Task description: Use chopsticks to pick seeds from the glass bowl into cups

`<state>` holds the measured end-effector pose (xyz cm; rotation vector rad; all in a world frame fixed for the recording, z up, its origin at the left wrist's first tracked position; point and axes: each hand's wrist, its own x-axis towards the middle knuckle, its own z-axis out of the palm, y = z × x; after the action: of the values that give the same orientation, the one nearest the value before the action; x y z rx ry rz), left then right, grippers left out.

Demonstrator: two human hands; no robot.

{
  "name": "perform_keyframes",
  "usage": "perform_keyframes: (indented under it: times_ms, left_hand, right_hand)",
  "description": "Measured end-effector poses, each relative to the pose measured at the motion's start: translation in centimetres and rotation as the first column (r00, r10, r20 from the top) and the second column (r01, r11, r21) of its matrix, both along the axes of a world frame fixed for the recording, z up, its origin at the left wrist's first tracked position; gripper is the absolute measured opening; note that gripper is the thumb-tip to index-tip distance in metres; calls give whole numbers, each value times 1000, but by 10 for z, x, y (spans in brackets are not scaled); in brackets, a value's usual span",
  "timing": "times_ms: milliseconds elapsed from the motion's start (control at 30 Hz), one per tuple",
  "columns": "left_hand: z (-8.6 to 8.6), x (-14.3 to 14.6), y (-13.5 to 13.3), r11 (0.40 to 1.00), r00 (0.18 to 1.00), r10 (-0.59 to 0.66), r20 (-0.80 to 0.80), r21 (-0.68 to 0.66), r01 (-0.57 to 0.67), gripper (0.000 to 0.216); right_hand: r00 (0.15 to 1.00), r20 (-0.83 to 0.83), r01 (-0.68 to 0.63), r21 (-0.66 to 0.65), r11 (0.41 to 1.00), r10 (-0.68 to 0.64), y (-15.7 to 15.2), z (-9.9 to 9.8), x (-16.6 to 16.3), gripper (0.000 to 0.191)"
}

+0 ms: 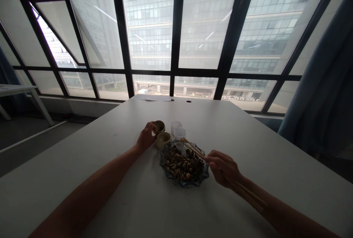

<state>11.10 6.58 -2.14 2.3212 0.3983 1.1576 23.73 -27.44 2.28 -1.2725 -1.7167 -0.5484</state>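
My left hand is closed on the side of a small dark-insided cup, which leans a little. A second, paler cup stands just in front of it. My right hand grips a pair of wooden chopsticks, their back ends lying along the forearm. The tips are over the far part of a scalloped glass plate. Brown seeds and a few round nuts fill the plate. Whether the tips hold anything is too small to tell.
Two clear plastic containers stand behind the plate, right of the cups. White papers lie at the far end of the white table. Another table stands at left; a dark blue curtain hangs at right.
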Motion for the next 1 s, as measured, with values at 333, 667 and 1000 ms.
perform_keyframes:
  times_ms: [333,667,1000]
  left_hand:
    - [-6,7,6,1000,996,6,-85,-26,-8,25]
    - [-10,9,8,1000,993,17,-113,-16,-19,35]
    - [-10,10,6,999,992,27,-127,-21,-30,38]
  right_hand:
    - [641,-755,178,-25,984,-135,66,31,44,58]
    - [593,-779,114,-166,979,-201,132,27,66,70]
    - [745,-647,20,-222,975,-162,125,26,55,63]
